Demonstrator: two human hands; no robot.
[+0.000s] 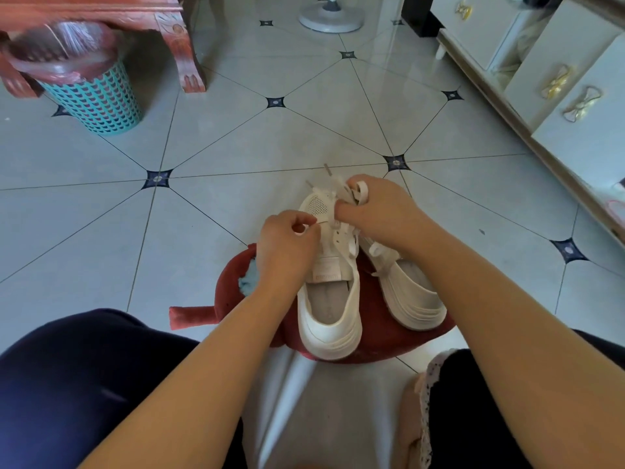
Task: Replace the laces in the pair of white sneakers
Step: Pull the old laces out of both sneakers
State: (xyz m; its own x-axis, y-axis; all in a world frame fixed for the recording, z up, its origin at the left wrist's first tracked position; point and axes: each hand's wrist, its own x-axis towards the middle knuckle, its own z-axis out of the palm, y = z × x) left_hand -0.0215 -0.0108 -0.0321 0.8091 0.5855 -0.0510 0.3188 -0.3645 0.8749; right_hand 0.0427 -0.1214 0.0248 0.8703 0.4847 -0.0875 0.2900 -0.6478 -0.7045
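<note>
Pinching lace [338, 184] at the left eyelet row of the upright sneaker [329, 321] with left hand [287, 245], gripping its bunched free end over the toe with right hand [378, 208]; sneaker on red cushion [230, 292], long axis toe-away, heel toward body, right hand nearer toe.

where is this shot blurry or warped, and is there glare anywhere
Head view, centre: the sneakers and the fingers on the lace are fairly sharp; head view, top left: the red table and bin are smeared; head view, edges: the wide lens bends tile lines and the cabinet; head view, top: the glossy floor shows pale glare.
</note>
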